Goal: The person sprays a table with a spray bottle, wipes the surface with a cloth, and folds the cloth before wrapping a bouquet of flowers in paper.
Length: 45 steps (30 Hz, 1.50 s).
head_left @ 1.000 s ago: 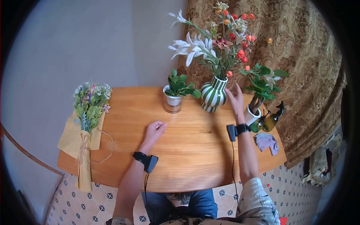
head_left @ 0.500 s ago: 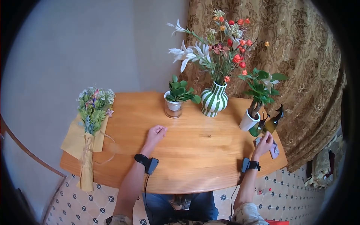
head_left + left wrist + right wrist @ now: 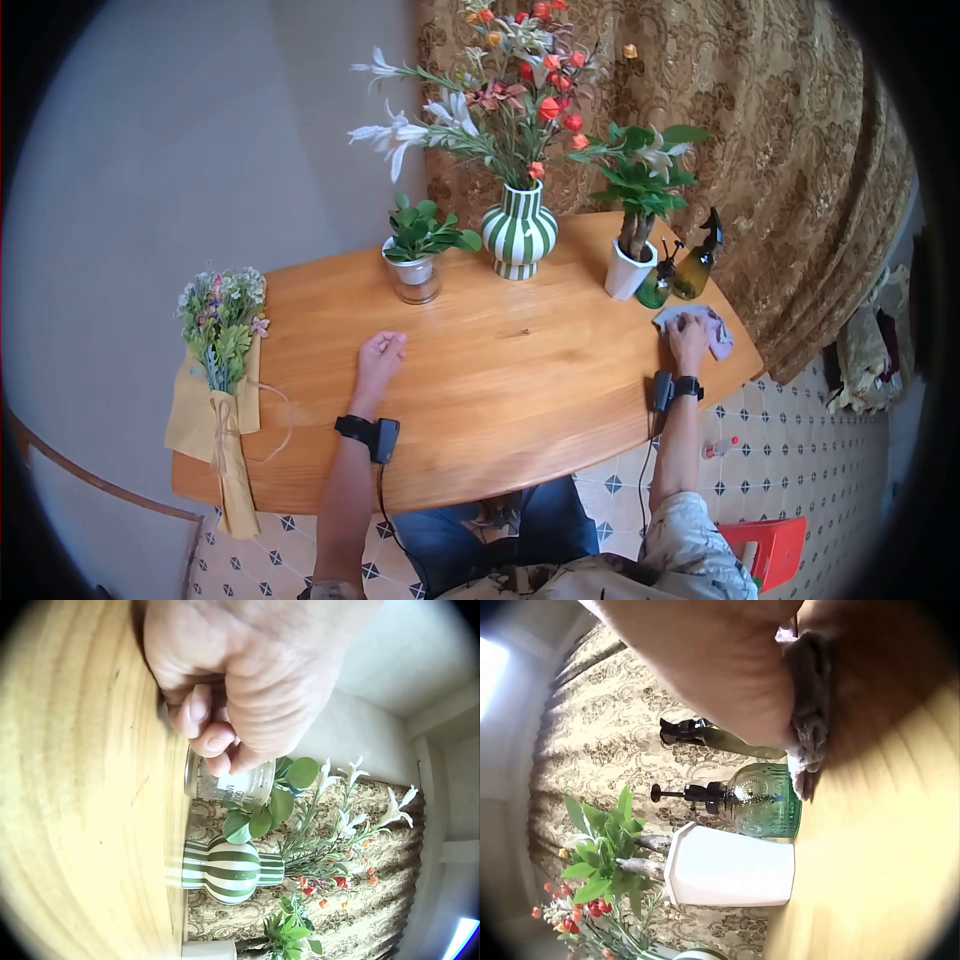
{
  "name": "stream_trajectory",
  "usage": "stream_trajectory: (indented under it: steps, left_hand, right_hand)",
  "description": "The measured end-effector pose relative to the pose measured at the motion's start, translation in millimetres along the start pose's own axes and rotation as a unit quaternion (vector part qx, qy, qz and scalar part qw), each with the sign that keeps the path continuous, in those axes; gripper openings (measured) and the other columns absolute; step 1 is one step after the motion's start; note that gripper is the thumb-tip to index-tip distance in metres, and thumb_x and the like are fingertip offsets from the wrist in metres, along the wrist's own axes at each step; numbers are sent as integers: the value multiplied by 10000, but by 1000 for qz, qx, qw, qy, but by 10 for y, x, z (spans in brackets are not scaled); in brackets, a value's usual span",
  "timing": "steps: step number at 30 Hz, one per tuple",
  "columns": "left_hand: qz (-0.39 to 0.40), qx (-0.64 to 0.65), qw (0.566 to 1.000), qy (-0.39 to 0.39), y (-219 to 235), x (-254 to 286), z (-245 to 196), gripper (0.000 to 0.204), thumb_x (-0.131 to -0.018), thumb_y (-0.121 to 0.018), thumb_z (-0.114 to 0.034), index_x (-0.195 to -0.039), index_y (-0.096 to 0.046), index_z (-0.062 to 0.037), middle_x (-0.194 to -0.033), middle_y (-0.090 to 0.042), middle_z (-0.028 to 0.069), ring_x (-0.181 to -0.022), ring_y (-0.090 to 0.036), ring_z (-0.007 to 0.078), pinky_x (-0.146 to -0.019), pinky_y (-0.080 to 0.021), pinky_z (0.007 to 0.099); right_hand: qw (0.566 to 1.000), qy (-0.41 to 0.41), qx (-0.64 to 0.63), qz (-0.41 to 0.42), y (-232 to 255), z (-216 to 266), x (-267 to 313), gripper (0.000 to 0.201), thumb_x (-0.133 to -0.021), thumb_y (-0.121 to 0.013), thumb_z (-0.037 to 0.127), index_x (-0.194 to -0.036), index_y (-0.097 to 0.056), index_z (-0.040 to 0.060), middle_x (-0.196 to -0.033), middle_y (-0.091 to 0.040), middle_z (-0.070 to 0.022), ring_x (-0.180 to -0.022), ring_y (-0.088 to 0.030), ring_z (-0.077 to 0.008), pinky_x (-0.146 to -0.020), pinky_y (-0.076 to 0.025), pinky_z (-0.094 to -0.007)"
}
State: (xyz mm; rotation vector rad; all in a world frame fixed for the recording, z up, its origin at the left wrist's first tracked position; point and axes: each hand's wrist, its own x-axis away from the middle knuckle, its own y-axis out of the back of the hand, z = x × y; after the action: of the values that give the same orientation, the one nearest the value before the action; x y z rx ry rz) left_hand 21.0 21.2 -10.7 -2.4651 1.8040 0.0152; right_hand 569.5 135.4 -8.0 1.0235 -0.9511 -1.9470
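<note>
At the table's right end my right hand (image 3: 687,338) is on a crumpled grey-purple cloth (image 3: 716,336), its fingers bent down and gripping it. In the right wrist view the cloth (image 3: 808,705) bunches beneath the hand, whose fingertips are hidden. My left hand (image 3: 381,354) rests at the left-middle of the table, fingers loosely curled with nothing in them. Just beyond the cloth stand a green glass spray bottle (image 3: 653,289) and an amber one (image 3: 692,272).
A white pot (image 3: 628,277) with a leafy plant stands beside the bottles. Farther back are a green-striped vase (image 3: 519,236) of flowers and a small potted plant (image 3: 415,278) in a clear container. A paper-wrapped bouquet (image 3: 232,460) lies on the left. A red stool (image 3: 778,552) is on the floor.
My right hand has left the striped vase's side, come back toward me and right, then reached onto the cloth. My left hand stays about where it was; the head view has turned right.
</note>
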Motion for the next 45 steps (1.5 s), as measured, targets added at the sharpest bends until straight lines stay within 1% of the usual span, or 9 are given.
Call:
stream_trajectory:
  steps: [7, 13, 17, 21, 26, 28, 38, 40, 45]
  left_hand:
    - [1, -12, 1000, 5, -17, 10, -56, 190, -910, -634, -228, -891, -583, -47, -654, -546, -12, -442, -363, 9, -383, -233, 176]
    - [13, -17, 1000, 8, -15, 17, -39, 195, -910, -637, -233, -905, -587, -45, -661, -553, -10, -434, -364, 11, -377, -236, 181]
    - [3, -16, 1000, -5, -4, 42, -53, 196, -897, -649, -227, -909, -600, -38, -670, -567, -8, -453, -393, 12, -385, -268, 177]
    - [35, -45, 998, -17, -88, 73, -36, 249, -883, -670, -248, -989, -596, -35, -782, -598, 6, -556, -472, 19, -467, -352, 165]
    - [114, -210, 969, -64, -277, 355, -201, 432, -845, -699, -290, -1146, -580, -4, -1016, -609, 84, -864, -571, 131, -739, -482, 257]
    - [157, -472, 851, -169, -312, 436, -289, 509, -835, -688, -320, -1213, -556, -5, -1135, -569, 148, -1027, -535, 253, -921, -429, 349]
    - [154, -546, 796, -210, -128, 431, -394, 230, -836, -617, -199, -990, -606, -29, -1066, -584, 185, -1032, -515, 366, -895, -396, 423]
    - [92, -683, 705, -165, -165, 324, -546, 195, -833, -599, -158, -969, -595, -19, -975, -609, 189, -995, -534, 364, -878, -401, 431]
    - [22, -604, 762, -233, 37, -16, -244, 178, -826, -609, -165, -927, -596, -18, -926, -614, 193, -949, -550, 352, -841, -406, 437]
  right_hand:
    - [989, 137, 13, -44, 92, -67, 118, 284, -774, -661, 286, -815, -698, 7, -739, -650, -204, -754, -631, -350, -723, -477, -440]
    - [958, 262, -71, 93, 234, 977, 1138, 207, -764, -657, 204, -838, -673, 12, -764, -642, -185, -755, -609, -358, -698, -478, -438]
    - [770, 364, -390, 349, 195, 1858, 1505, 215, -833, -686, 224, -898, -669, 20, -806, -667, -81, -741, -613, -175, -681, -479, -295]
    - [709, 247, -526, 400, -121, 2397, 1424, 212, -835, -693, 207, -916, -662, 14, -775, -663, -72, -715, -618, -144, -650, -489, -284]
    - [780, 299, -419, 355, -222, 2559, 1218, 259, -829, -703, 230, -955, -658, 8, -787, -670, -84, -716, -634, -154, -687, -516, -289]
    - [774, 323, -404, 366, -324, 2528, 1242, 271, -824, -710, 240, -960, -658, 11, -795, -672, -84, -720, -634, -155, -689, -516, -289]
    - [718, 385, -449, 366, -505, 2319, 1258, 405, -749, -776, 267, -1047, -651, 23, -933, -652, -109, -880, -610, -220, -803, -491, -319]
    - [730, 423, -418, 336, -543, 2335, 1281, 370, -757, -762, 235, -1047, -651, 33, -952, -649, -113, -897, -606, -239, -810, -486, -331]
    - [755, 457, -379, 279, -556, 2349, 1293, 281, -755, -716, 159, -1010, -666, 50, -922, -642, -134, -915, -582, -320, -828, -467, -385]
